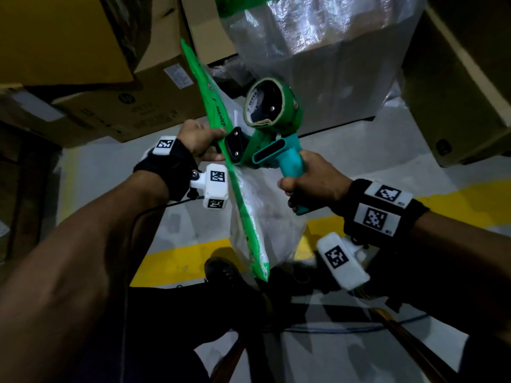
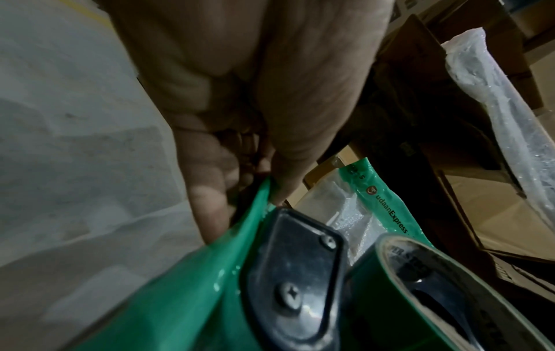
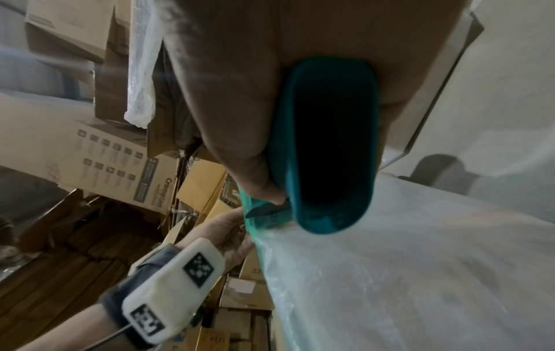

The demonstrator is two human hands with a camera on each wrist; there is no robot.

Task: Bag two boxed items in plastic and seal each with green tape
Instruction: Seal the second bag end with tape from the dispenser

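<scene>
A clear plastic bag (image 1: 265, 217) hangs in front of me, its folded top edge covered by a long strip of green tape (image 1: 213, 106). My left hand (image 1: 199, 139) pinches that taped edge about midway along it; the left wrist view shows the fingers (image 2: 210, 209) on the green tape (image 2: 192, 285). My right hand (image 1: 309, 178) grips the teal handle (image 1: 293, 167) of a tape dispenser (image 1: 265, 111), whose black front plate (image 1: 236, 145) presses against the strip. The green roll sits on the dispenser. What is inside the bag I cannot make out.
A second plastic-wrapped box (image 1: 318, 51) with green tape stands behind. Stacked cardboard boxes (image 1: 119, 106) fill the left, another carton (image 1: 464, 87) the right. The grey floor has a yellow line (image 1: 190, 258). My dark shoe (image 1: 226, 275) is below the bag.
</scene>
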